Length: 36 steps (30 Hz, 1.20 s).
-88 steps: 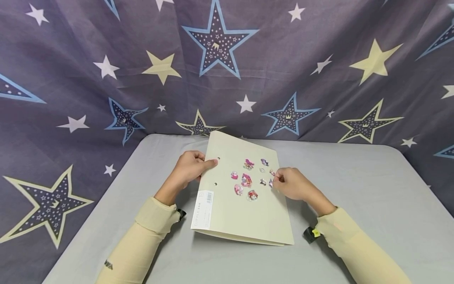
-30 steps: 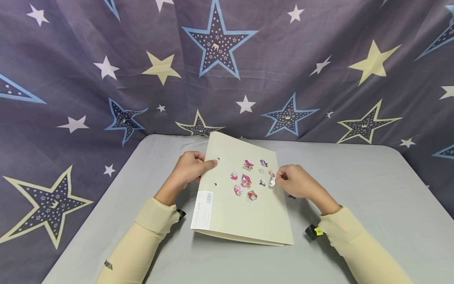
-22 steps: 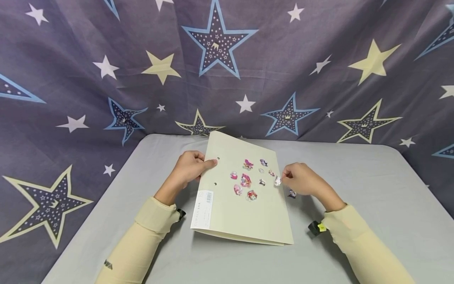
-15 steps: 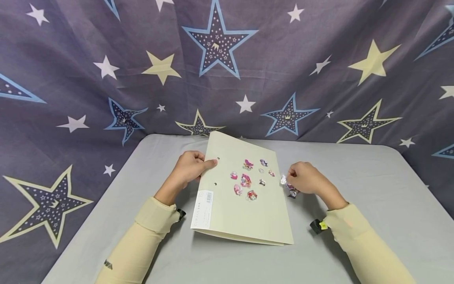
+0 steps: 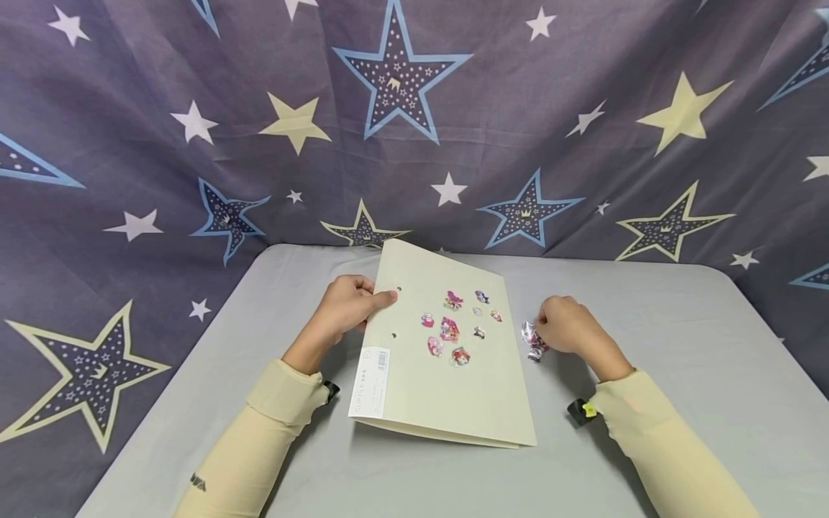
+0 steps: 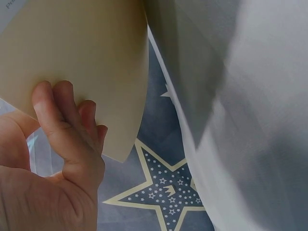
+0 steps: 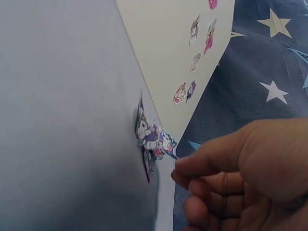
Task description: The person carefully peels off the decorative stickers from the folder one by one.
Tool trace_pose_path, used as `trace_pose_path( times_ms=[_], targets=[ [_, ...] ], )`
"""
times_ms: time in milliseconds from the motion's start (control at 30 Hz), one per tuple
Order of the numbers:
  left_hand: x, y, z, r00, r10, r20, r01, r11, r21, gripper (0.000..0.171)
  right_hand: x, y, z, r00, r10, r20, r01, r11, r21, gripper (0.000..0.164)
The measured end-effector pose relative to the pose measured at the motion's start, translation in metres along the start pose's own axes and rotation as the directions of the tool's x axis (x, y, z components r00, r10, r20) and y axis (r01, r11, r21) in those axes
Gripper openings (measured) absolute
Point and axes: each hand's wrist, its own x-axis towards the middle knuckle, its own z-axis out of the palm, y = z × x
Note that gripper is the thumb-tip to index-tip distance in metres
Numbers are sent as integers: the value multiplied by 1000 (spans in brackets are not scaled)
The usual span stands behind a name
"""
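A cream clip file folder (image 5: 447, 403) stands tilted on the table, its cover dotted with several small cartoon stickers (image 5: 450, 329). My left hand (image 5: 350, 309) grips the folder's left edge, thumb on the cover and, in the left wrist view, fingers (image 6: 72, 125) against the other face. Just off the right edge, my right hand (image 5: 571, 329) pinches a shiny sticker (image 7: 168, 144) between thumb and forefinger. That sticker overlaps a small pile of loose stickers (image 7: 147, 137) lying on the table beside the folder; the hand partly hides the pile in the head view.
A grey cloth covers the table (image 5: 648, 309). Behind and to the left hangs a dark curtain (image 5: 414, 173) printed with stars. A white label (image 5: 372, 383) with a barcode is on the folder's lower left corner, with two punched holes above it.
The right hand has peeled a sticker from the folder's right edge and carried it rightward to the loose pile on the table. The left hand and folder have stayed in place.
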Motion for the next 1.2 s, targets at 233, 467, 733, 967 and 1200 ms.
trace_pose_path(
  times_ms=[233, 467, 733, 967, 1200],
  targets=[
    [0, 0, 0, 1000, 0, 4, 0, 1000, -6, 37, 0, -1, -2, 1000, 13, -27, -14, 999, -35, 36],
    [-1, -1, 0, 1000, 1, 5, -1, 1000, 0, 37, -1, -6, -1, 996, 2, -92, -6, 999, -46, 20],
    [1, -2, 0, 1000, -4, 3, 4, 1000, -11, 38, 1, -16, 8, 982, -44, -184, 41, 999, -19, 17],
    [1, -1, 0, 1000, -7, 1, 7, 1000, -2, 37, 3, -27, 16, 962, -154, -227, 157, 988, -1, 9],
    [1, 0, 0, 1000, 3, -4, -3, 1000, 7, 37, 2, -35, 22, 926, -259, -274, 263, 965, -24, 5]
  ],
)
